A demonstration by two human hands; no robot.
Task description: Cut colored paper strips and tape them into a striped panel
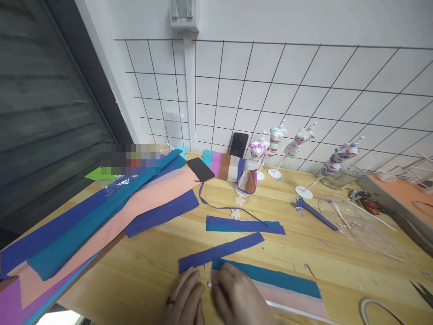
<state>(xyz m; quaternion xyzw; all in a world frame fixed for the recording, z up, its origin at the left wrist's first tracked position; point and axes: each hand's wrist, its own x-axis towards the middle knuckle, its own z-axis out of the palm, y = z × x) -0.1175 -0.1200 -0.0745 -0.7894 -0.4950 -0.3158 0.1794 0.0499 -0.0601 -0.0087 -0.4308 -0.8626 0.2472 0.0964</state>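
Note:
Both my hands rest at the bottom middle of the wooden table (pixel 145 275). My left hand (pixel 184 298) has its fingers curled together next to the near end of a purple paper strip (pixel 221 250). My right hand (pixel 237 298) pinches a tiny white thing (pixel 210 284) that I cannot make out, at the left edge of a teal and pink paper sheet (pixel 287 289). The fingertips of both hands nearly meet. Beyond them lies a second purple and teal strip (pixel 245 225).
Long crepe paper sheets (pixel 101 221) in purple, teal and peach cover the left side. Two phones (pixel 200 169), small dressed mannequin stands (pixel 250 174), a clear plastic tray (pixel 358 221) and scissors (pixel 422 291) stand around. A wire grid (pixel 304 90) hangs on the wall.

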